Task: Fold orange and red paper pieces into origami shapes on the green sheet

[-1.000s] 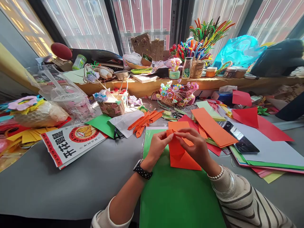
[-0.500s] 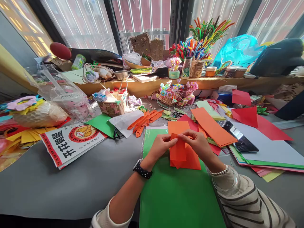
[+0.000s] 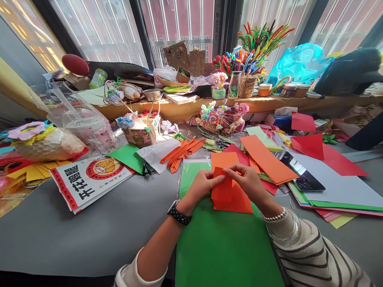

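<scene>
A small folded piece of orange paper [image 3: 222, 192] is pinched at its upper end between my two hands. My left hand [image 3: 204, 184] grips its left side with the thumb in front. From the right, the thumb and fingertips of my right hand [image 3: 247, 180] close on its top edge. Under the piece, more orange paper [image 3: 241, 202] lies on a green sheet [image 3: 221, 243] in a clear sleeve. Another orange sheet [image 3: 226, 158] shows just beyond my fingers. The far side of the held piece is hidden.
Folded orange strips [image 3: 182, 153] lie beyond the green sheet, with orange rectangles [image 3: 267, 159] and a black phone [image 3: 302, 171] on paper at right. A printed paper bag [image 3: 89, 179] rests at left. Behind stand a flower basket [image 3: 140, 133] and pipe cleaners [image 3: 248, 63] on the sill.
The held orange piece has shifted slightly left and its lower end has tilted. Both hands keep nearly the same place and grip.
</scene>
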Demonstrator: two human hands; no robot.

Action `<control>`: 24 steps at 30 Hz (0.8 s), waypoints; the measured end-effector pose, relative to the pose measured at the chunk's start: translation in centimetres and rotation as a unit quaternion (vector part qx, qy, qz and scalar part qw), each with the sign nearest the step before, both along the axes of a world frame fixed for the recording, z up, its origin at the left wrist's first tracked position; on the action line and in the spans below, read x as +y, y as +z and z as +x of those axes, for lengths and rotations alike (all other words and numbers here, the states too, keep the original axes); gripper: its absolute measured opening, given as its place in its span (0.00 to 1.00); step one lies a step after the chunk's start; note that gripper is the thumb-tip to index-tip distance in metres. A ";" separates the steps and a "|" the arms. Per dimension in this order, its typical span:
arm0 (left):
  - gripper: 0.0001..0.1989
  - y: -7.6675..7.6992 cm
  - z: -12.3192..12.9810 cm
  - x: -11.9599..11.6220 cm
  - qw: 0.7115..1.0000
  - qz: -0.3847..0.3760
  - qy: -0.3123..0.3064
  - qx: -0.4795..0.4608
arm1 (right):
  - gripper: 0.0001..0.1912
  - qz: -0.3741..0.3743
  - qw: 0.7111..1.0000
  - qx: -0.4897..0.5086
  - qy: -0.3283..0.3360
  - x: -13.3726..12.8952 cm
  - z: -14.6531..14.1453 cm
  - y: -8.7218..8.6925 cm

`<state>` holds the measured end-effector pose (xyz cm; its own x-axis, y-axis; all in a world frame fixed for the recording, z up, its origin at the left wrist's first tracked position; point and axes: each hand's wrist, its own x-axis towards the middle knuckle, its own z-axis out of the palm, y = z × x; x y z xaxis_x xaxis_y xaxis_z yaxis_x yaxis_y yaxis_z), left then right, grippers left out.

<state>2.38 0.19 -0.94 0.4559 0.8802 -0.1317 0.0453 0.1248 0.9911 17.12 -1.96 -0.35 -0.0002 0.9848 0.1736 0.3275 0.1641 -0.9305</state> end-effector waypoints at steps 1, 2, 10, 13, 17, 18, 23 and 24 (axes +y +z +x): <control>0.17 0.0 0.0 0.0 1.000 -0.003 0.000 -0.004 | 0.14 0.006 1.000 -0.010 0.004 0.0 0.0 0.0; 0.17 0.0 0.0 0.0 1.000 -0.006 -0.001 -0.007 | 0.14 0.015 1.000 -0.025 0.005 0.1 0.0 -0.1; 0.16 0.0 0.0 0.0 1.000 0.014 -0.015 0.014 | 0.13 0.122 0.961 -0.248 0.007 0.5 -0.2 -0.9; 0.16 0.0 0.0 0.0 0.999 0.026 -0.018 0.031 | 0.14 0.124 0.947 -0.298 0.006 0.6 -0.2 -1.2; 0.16 0.0 0.0 -0.1 0.999 0.025 -0.020 0.031 | 0.17 0.126 0.932 -0.340 -0.008 0.6 -0.3 -1.4; 0.16 0.0 0.0 -0.1 0.999 0.023 -0.019 0.030 | 0.18 0.130 0.929 -0.345 -0.011 0.6 -0.3 -1.4; 0.16 0.1 0.1 -0.2 1.000 0.002 -0.020 0.016 | 0.21 0.130 0.929 -0.345 -0.020 0.6 -0.2 -1.4; 0.16 0.1 0.1 -0.2 1.000 -0.005 -0.021 0.010 | 0.21 0.123 0.933 -0.337 -0.020 0.6 -0.2 -1.3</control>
